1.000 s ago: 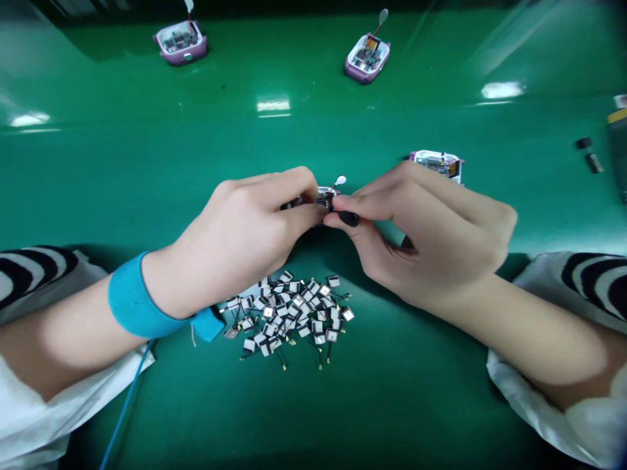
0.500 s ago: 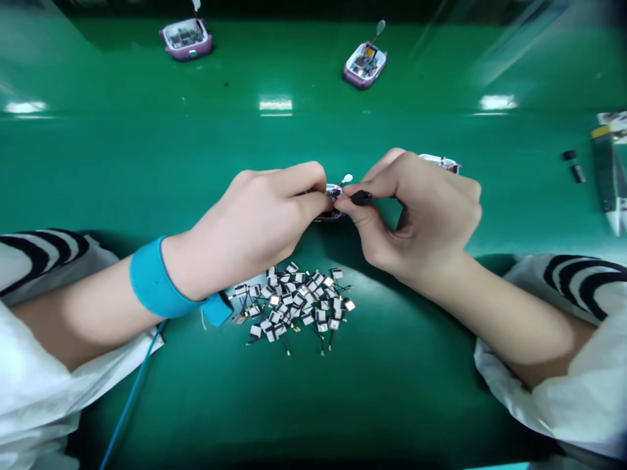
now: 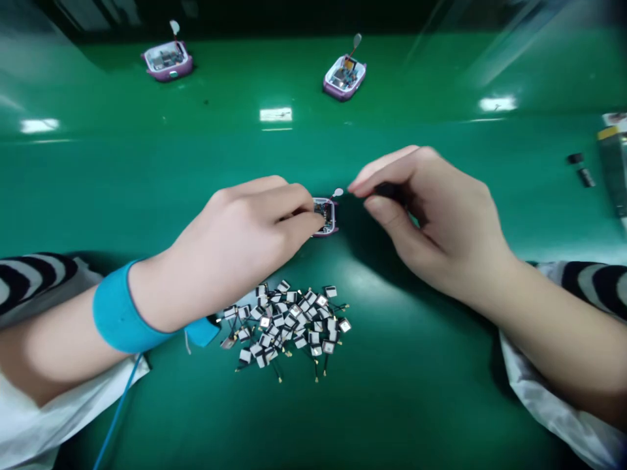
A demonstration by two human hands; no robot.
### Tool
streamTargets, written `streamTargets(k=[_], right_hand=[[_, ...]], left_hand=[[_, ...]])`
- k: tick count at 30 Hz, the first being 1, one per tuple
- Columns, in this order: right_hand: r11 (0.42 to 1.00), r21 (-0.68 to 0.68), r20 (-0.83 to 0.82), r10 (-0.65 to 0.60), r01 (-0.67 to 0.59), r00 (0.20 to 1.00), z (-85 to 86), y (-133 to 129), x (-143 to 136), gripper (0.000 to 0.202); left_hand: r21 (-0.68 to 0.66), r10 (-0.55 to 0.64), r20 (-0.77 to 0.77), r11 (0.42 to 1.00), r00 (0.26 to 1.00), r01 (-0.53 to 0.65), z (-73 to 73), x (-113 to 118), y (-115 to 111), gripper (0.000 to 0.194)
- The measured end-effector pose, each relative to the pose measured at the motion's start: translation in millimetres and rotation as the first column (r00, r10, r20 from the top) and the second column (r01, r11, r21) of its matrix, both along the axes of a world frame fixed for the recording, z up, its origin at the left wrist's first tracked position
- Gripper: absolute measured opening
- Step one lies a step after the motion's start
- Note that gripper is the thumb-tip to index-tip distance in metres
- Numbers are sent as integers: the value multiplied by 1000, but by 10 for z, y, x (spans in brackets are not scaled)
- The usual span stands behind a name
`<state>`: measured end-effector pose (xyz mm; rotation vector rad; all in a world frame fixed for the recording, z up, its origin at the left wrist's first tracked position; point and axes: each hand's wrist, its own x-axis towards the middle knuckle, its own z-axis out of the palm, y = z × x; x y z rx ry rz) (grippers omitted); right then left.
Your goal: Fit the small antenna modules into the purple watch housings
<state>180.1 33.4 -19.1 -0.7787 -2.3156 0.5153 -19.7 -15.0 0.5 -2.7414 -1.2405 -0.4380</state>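
My left hand (image 3: 245, 241), with a blue band at the wrist, pinches a small open watch case (image 3: 335, 215) against the table. Its purple shell has a white inner rim and holds a circuit board, partly covered by my fingertips. A small pale disc (image 3: 337, 192) on a wire sticks out at its upper right. My right hand (image 3: 435, 215) hovers a short way to the right, apart from the case. Between its curled fingers and thumb is a black tool (image 3: 389, 190), mostly hidden. Nearer to me lies a pile of small white square modules (image 3: 294, 320) with short black leads.
Two more open purple watch cases, one at upper left (image 3: 169, 62) and one at upper middle (image 3: 345, 78), stand farther back on the green table (image 3: 416, 405). A small black item (image 3: 581, 171) lies at far right. A blue cord (image 3: 117, 411) runs from my wristband.
My right hand has drawn away from the watch case to the right, its fingers loosening around the black tool. My left hand stays on the case. The whole view has shifted slightly.
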Motion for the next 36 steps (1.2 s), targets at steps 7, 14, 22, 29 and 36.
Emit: streamTargets(k=[7, 14, 22, 29, 36], right_hand=[[999, 9, 122, 45, -46, 992, -4, -12, -98, 51], [997, 78, -120, 19, -9, 993, 180, -97, -84, 9], [975, 219, -66, 59, -43, 996, 221, -141, -74, 7], [880, 470, 8, 67, -63, 998, 137, -94, -44, 9], [990, 139, 115, -6, -10, 993, -4, -19, -76, 63]], left_hand=[[57, 36, 51, 998, 998, -39, -18, 17, -17, 13], [-415, 295, 484, 906, 823, -81, 164, 26, -13, 6], [-617, 407, 574, 786, 711, 48, 244, 45, -32, 10], [-313, 161, 370, 949, 915, -40, 250, -12, -36, 8], [-95, 4, 176, 995, 984, 13, 50, -88, 6, 11]])
